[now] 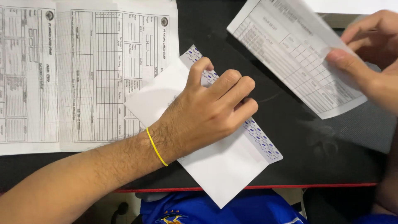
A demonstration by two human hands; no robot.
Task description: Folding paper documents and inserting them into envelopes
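Pinning the white paper envelope with the blue-patterned open flap (224,161) flat on the black desk mat with a red front edge (290,137): left hand (207,112) rests on it, fingers curled loosely, knuckles down, gripping nothing. That weight stops it sliding; its lower corner overhangs the desk edge. Right hand (369,62) pinches the white printed form sheet (294,54), thumb on top, lifted and tilted just beside the flap. Two more white printed forms (83,70) lie flat, far left, partly under the envelope.
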